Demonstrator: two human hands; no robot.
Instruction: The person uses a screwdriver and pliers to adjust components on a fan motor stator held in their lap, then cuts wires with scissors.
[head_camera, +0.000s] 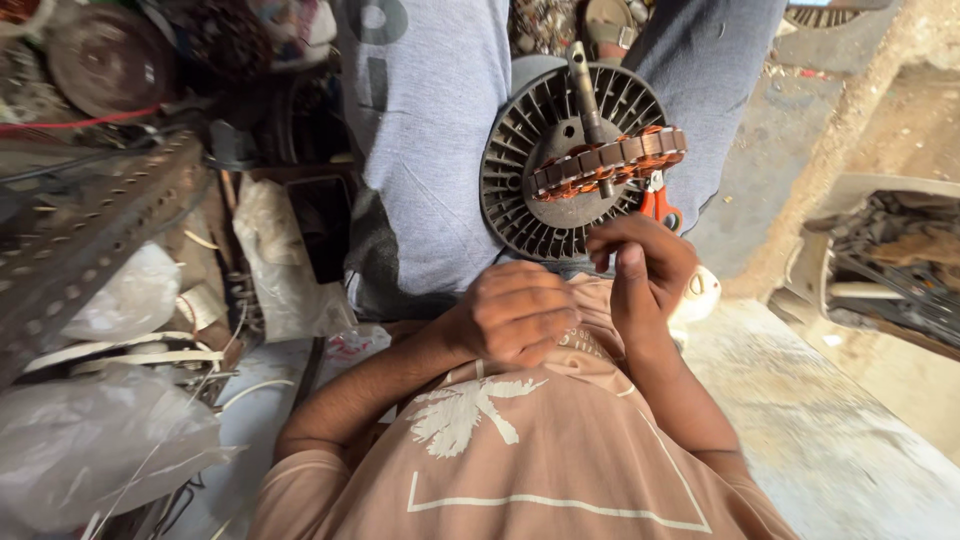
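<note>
A dark round ribbed motor housing (520, 200) rests on my lap against my grey trousers (430, 150), its steel shaft (584, 85) pointing up and away. A ring-shaped stator with copper windings (610, 160) sits tilted on the shaft. My right hand (645, 270) is curled just below the stator, thumb raised, around an orange-handled tool (660, 205) whose handles show above the fingers. My left hand (515, 312) is a closed fist near my chest, beside the right hand and below the housing. Nothing shows inside the fist.
Crumpled plastic bags (100, 440), loose wires and a perforated metal angle bar (90, 235) crowd the left side. A rusty round disc (105, 60) lies at the top left. A concrete slab (830, 420) lies to the right, with a container of dark scrap (890, 260) beyond it.
</note>
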